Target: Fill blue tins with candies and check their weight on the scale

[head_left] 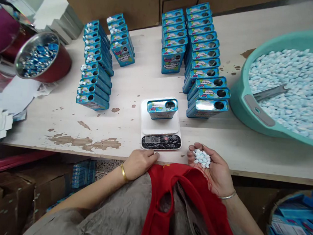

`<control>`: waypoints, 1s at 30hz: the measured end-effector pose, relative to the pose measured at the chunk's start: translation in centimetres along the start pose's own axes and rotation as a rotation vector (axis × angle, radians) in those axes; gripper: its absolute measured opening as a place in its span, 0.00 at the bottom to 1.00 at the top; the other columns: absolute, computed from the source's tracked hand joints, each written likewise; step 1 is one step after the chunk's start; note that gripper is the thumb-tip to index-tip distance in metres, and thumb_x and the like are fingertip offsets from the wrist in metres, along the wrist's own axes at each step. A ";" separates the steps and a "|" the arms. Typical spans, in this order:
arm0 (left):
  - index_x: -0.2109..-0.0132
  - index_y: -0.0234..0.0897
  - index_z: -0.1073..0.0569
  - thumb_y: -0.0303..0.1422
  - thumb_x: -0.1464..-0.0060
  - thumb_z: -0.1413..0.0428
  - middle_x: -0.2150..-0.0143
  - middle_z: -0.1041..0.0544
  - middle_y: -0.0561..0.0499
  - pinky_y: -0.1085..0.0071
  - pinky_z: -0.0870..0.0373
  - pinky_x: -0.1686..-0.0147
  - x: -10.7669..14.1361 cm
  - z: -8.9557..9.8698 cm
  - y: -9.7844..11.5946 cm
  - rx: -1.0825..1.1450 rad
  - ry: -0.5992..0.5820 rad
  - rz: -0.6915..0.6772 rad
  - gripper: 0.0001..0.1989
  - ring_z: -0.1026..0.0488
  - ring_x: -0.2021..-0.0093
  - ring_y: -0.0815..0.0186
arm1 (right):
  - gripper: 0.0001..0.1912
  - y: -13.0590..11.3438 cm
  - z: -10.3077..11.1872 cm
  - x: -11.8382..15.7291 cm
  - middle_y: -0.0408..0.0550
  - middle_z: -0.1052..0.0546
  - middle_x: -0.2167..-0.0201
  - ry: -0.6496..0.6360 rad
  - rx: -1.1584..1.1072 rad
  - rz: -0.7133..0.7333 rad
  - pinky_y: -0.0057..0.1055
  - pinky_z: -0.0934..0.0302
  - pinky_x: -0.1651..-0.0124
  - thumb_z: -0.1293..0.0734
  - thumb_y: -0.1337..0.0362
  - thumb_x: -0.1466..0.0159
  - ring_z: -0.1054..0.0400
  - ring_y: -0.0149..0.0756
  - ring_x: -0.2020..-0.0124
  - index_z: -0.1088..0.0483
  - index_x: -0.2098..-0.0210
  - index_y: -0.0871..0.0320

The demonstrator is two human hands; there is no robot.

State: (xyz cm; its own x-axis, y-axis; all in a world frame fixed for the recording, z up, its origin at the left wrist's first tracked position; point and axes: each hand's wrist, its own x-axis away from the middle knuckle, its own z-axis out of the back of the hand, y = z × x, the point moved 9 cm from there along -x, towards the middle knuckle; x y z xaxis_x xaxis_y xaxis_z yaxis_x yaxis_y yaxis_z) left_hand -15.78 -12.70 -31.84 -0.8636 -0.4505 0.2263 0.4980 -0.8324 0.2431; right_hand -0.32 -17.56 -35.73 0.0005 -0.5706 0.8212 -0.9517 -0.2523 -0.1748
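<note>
A blue tin [162,109] with a round opening stands upright on the white digital scale [144,128], and white candies show inside the opening. The scale's display reads about 154.8. My left hand [138,163] rests at the table's front edge, just below the scale, its fingers curled in and no object showing in them. To the right of the scale, my right hand [217,170] is palm up and cupped around a small heap of pale blue-white candies [202,158].
Rows of blue tins stand left [92,101] and right [207,113], the left ones topped with candies. A turquoise basin [239,99] holds loose candies and a metal scoop [270,92]. A red metal bowl [64,65] contains small blue-and-silver pieces. Cardboard [108,3] lines the back.
</note>
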 end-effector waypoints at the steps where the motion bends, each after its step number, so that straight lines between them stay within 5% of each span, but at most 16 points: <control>1: 0.62 0.35 0.31 0.28 0.39 0.54 0.69 0.29 0.51 0.74 0.37 0.75 0.0 -0.4 -0.2 -0.002 -0.007 0.037 0.07 0.31 0.72 0.68 | 0.05 0.3 -0.2 0.0 0.50 0.24 0.73 -0.018 0.019 -0.011 0.25 0.30 0.71 0.35 0.69 0.46 0.29 0.31 0.75 0.27 0.69 0.63; 4: 0.66 0.35 0.33 0.29 0.38 0.55 0.71 0.30 0.52 0.75 0.36 0.74 -0.1 0.8 0.1 0.111 0.076 0.068 0.10 0.32 0.72 0.70 | 0.05 1.5 -0.8 0.2 0.50 0.23 0.74 -0.060 0.071 -0.052 0.24 0.31 0.71 0.34 0.69 0.45 0.28 0.31 0.75 0.27 0.69 0.63; 8: 0.57 0.34 0.32 0.30 0.37 0.55 0.67 0.28 0.49 0.76 0.34 0.68 -1.4 6.6 2.2 0.360 0.319 -0.064 0.09 0.31 0.68 0.70 | 0.06 3.6 -1.9 0.3 0.51 0.21 0.73 -0.088 0.071 -0.159 0.27 0.29 0.66 0.34 0.68 0.43 0.26 0.33 0.73 0.26 0.68 0.64; 12: 0.46 0.36 0.34 0.35 0.40 0.50 0.59 0.27 0.46 0.70 0.35 0.61 -3.0 12.2 3.3 0.201 0.490 -0.205 0.16 0.30 0.61 0.65 | 0.05 4.4 -3.0 0.4 0.47 0.22 0.75 -0.133 -0.015 -0.207 0.25 0.31 0.72 0.33 0.69 0.44 0.28 0.30 0.76 0.26 0.68 0.64; 15: 0.40 0.37 0.39 0.43 0.46 0.44 0.48 0.31 0.39 0.58 0.40 0.52 -4.0 15.4 -0.8 -0.047 0.607 0.025 0.30 0.35 0.48 0.53 | 0.04 3.5 -3.1 0.3 0.48 0.23 0.76 -0.130 -0.021 -0.145 0.21 0.35 0.77 0.31 0.69 0.46 0.30 0.29 0.79 0.26 0.71 0.65; 17: 0.40 0.37 0.39 0.41 0.46 0.44 0.48 0.31 0.40 0.57 0.42 0.52 -5.4 16.2 -3.8 -0.109 0.520 0.121 0.28 0.35 0.49 0.53 | 0.03 3.0 -3.1 0.2 0.48 0.24 0.77 -0.125 -0.042 -0.119 0.18 0.39 0.81 0.29 0.70 0.48 0.32 0.27 0.80 0.26 0.73 0.65; 20: 0.46 0.40 0.35 0.33 0.43 0.47 0.57 0.27 0.47 0.62 0.41 0.58 -8.2 16.6 -7.4 -0.097 0.358 0.112 0.18 0.31 0.57 0.60 | 0.05 2.2 -3.4 0.0 0.48 0.24 0.78 -0.129 -0.081 -0.093 0.18 0.43 0.83 0.28 0.71 0.50 0.35 0.25 0.81 0.26 0.73 0.65; 25: 0.47 0.40 0.34 0.33 0.45 0.47 0.53 0.28 0.46 0.62 0.44 0.56 -14.0 18.6 -13.5 -0.165 0.407 0.249 0.18 0.33 0.54 0.58 | 0.05 1.3 -3.3 -0.4 0.49 0.24 0.77 -0.117 -0.105 -0.068 0.18 0.43 0.83 0.27 0.72 0.51 0.36 0.25 0.81 0.26 0.73 0.65; 30: 0.45 0.42 0.34 0.33 0.45 0.47 0.49 0.31 0.44 0.61 0.46 0.53 -19.2 17.9 -16.7 -0.202 0.392 0.266 0.20 0.36 0.50 0.56 | 0.07 0.6 -3.0 -1.0 0.48 0.23 0.77 -0.105 -0.113 -0.038 0.19 0.42 0.84 0.26 0.73 0.53 0.35 0.25 0.81 0.25 0.73 0.64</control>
State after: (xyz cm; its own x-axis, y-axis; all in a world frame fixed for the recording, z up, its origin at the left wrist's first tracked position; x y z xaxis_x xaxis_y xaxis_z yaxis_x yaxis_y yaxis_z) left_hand -6.09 15.65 -23.38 -0.6929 -0.7101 -0.1249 0.7128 -0.7008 0.0296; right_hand -1.82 -14.80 -35.08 0.0636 -0.6421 0.7640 -0.9789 -0.1891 -0.0775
